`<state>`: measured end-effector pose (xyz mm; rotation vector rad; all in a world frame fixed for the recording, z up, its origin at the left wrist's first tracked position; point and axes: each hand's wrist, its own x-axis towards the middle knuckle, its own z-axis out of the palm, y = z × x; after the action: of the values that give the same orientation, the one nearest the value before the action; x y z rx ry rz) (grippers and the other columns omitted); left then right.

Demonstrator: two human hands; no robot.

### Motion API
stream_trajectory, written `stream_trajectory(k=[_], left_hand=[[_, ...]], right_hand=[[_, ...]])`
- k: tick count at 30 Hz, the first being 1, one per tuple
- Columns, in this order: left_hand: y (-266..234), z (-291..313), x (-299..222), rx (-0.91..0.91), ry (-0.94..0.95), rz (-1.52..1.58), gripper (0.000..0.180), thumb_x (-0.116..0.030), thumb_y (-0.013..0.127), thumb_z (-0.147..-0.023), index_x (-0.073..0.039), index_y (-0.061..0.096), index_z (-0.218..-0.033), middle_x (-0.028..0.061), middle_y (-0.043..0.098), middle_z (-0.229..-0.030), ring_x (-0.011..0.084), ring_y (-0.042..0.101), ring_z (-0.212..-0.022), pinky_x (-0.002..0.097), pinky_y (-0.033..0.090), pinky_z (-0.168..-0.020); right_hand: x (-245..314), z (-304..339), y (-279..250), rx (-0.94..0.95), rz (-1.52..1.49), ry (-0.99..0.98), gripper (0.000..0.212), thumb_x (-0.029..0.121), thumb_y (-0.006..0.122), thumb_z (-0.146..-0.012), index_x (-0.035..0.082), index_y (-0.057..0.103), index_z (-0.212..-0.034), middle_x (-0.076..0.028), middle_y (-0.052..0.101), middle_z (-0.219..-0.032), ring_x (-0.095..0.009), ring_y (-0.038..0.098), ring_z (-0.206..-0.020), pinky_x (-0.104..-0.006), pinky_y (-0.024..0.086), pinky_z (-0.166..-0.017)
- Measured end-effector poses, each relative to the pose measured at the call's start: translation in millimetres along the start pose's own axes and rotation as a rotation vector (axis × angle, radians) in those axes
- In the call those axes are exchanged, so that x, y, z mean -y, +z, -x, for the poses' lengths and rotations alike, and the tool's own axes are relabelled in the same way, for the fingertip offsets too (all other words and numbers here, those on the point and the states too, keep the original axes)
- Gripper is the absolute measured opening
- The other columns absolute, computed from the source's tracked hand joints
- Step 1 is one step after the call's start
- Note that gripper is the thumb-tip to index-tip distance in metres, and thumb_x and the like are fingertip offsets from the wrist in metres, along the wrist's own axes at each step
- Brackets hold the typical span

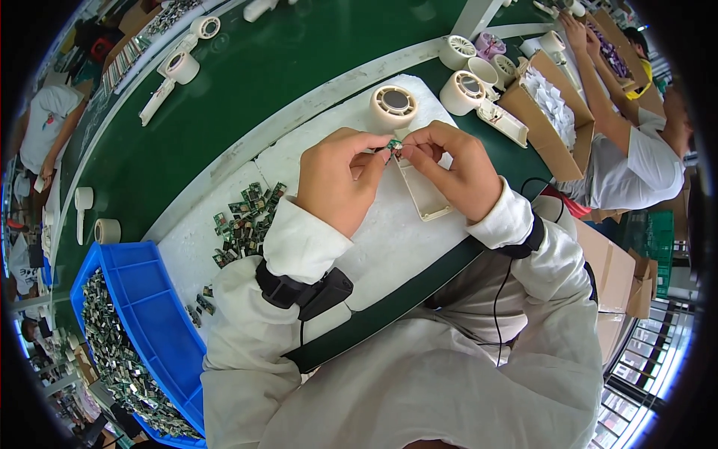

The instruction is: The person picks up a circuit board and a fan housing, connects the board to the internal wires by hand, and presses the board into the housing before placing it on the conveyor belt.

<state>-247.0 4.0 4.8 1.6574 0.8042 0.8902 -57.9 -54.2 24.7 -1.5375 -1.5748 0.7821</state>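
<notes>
My left hand (340, 176) pinches a small green circuit board (394, 145) between thumb and fingertips. My right hand (458, 168) meets it there, its thumb and forefinger closed at the board's right edge; whether they grip the board or a thin wire cannot be made out. Just beneath the fingers lies a cream handheld fan, its round head (393, 107) pointing away from me and its hollow handle shell (423, 193) open toward me. The fan rests on a white foam sheet (299, 153). Left of my left hand, several loose green circuit boards (247, 221) are heaped on the foam.
A blue bin (161, 299) full of small boards stands at the left. On the right are more cream fan heads (462, 91) and a carton (553, 112) of white pieces. A co-worker's arms (609, 97) reach in beyond it. Fan parts (179, 69) lie on the green belt.
</notes>
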Motion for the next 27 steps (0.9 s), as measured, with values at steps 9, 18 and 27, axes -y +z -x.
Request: stream_trajectory(k=[9,18,27], left_hand=[[-10.2,0.3,-13.4,0.046,0.162,-0.245,0.021,0.005,0.064,-0.089,0.001,0.069,-0.109,0.0109,0.065,-0.093,0.0178,0.068,-0.08,0.0273,0.054,-0.071],[23.5,29.5,-46.2,-0.189,0.342,-0.705,0.037,0.002,0.067,-0.082,-0.002,0.063,-0.119,0.0113,0.059,-0.096,0.0261,0.066,-0.073,0.0347,0.053,-0.058],[14.6,28.1,-46.1,-0.156,0.39,-0.905,0.051,-0.004,0.067,-0.082,-0.006,0.056,-0.131,0.0137,0.055,-0.115,0.0286,0.068,-0.087,0.0315,0.055,-0.064]], right_hand=[[7.4,-1.8,-11.6,0.039,0.136,-0.161,0.013,0.006,0.067,-0.089,-0.004,0.067,-0.098,-0.006,0.066,-0.085,-0.011,0.054,-0.076,-0.0268,0.045,-0.069],[25.4,20.2,0.3,-0.092,-0.423,0.163,0.013,0.004,0.066,-0.091,-0.007,0.068,-0.098,-0.004,0.07,-0.087,-0.005,0.056,-0.075,-0.0209,0.045,-0.068],[14.8,7.4,-1.4,-0.047,-0.451,0.133,0.013,0.004,0.066,-0.091,-0.005,0.069,-0.1,-0.005,0.071,-0.091,-0.007,0.063,-0.084,-0.0208,0.049,-0.078]])
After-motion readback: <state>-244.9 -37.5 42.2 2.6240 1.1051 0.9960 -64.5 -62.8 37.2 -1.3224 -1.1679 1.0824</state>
